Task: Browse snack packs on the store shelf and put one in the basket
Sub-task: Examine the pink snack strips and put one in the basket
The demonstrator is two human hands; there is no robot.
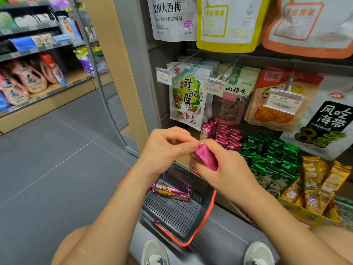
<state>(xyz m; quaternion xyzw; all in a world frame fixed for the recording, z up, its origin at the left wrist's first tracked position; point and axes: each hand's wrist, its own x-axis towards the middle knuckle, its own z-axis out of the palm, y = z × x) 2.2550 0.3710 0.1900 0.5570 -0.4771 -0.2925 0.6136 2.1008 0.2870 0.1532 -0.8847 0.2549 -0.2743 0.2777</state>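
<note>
Both my hands hold a small pink foil snack pack (204, 157) above the basket. My right hand (227, 169) grips its lower part, and my left hand (168, 148) pinches its top end with thumb and forefinger. Below them on the floor sits a dark grey basket (177, 213) with a red rim. A long pink and gold snack bar (170, 192) lies inside it at the far end. More pink packs (223, 134), green packs (271, 159) and gold packs (321, 184) fill the low shelf to the right.
Hanging bags crowd the pegs above: a tamarind bag (186, 100), a hawthorn bag (234, 92), a seaweed bag (324, 119). Price tags (282, 101) stick out on the pegs. Grey floor (47, 159) lies to the left, with another shelf (28, 83) beyond. My shoes (154, 253) stand below the basket.
</note>
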